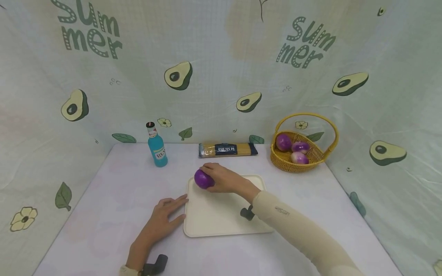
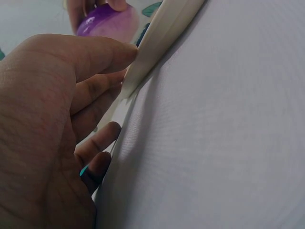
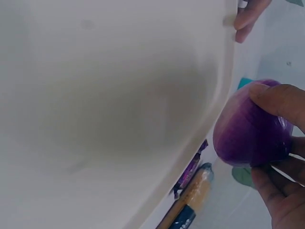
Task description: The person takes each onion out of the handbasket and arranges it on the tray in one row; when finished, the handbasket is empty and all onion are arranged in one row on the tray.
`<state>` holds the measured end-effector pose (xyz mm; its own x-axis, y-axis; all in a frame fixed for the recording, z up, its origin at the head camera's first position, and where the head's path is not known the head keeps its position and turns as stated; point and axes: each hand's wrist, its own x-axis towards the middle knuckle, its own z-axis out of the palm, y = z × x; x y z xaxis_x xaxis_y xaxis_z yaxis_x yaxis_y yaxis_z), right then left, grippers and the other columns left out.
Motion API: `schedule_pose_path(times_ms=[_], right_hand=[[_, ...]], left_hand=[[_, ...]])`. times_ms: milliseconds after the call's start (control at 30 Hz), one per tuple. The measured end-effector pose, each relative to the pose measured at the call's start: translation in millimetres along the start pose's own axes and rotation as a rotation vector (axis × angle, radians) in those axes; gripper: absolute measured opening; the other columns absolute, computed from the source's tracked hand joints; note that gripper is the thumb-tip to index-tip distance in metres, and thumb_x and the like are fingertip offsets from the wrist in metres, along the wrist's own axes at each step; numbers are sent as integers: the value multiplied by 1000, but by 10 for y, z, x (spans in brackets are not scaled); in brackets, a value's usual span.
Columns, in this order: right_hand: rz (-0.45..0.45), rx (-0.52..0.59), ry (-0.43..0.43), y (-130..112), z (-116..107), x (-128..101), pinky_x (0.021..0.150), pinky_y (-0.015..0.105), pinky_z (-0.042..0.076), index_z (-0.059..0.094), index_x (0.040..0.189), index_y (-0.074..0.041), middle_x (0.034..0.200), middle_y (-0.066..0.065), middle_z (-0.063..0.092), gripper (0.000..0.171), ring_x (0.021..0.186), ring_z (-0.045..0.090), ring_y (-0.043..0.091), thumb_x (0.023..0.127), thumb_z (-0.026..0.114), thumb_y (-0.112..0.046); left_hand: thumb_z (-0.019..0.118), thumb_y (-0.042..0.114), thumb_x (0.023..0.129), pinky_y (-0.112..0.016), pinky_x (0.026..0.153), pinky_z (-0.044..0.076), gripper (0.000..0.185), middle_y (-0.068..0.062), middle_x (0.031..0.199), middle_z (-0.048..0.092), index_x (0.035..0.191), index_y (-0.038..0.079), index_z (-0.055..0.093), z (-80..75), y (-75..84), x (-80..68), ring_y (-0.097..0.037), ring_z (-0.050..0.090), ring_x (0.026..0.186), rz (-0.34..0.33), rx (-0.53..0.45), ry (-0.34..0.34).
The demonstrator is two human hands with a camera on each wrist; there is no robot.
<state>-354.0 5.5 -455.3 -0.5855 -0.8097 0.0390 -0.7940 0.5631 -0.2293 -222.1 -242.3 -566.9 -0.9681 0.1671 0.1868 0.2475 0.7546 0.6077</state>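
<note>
My right hand (image 1: 222, 178) grips a round purple vegetable (image 3: 250, 126) that fades to pale pink and looks like an onion or a turnip. It is held over the far left corner of a cream tray (image 1: 221, 218); the right wrist view shows it raised above the rim, thumb on one side and fingers on the other. My left hand (image 1: 162, 218) lies at the tray's left edge with fingers extended. In the left wrist view its thumb tip touches the tray's rim (image 2: 159, 40).
A yellow wicker basket (image 1: 288, 166) with several similar vegetables stands at the back right. Behind the tray lie a pasta pack (image 1: 226, 150) and a small purple wrapper (image 3: 188, 172). A blue bottle (image 1: 157, 150) stands back left.
</note>
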Motion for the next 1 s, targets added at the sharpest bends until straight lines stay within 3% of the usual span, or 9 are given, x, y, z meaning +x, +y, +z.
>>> schedule_pose_path(times_ms=[1000], right_hand=[[13, -39, -35, -121, 155, 217, 110, 36, 41, 48, 147, -5, 148, 13, 48, 76, 136, 45, 26, 84, 83, -28]], left_hand=[[71, 34, 93, -64, 103, 33, 51, 17, 149, 48, 142, 28, 58, -20, -2, -9, -27, 43, 127, 56, -9, 12]])
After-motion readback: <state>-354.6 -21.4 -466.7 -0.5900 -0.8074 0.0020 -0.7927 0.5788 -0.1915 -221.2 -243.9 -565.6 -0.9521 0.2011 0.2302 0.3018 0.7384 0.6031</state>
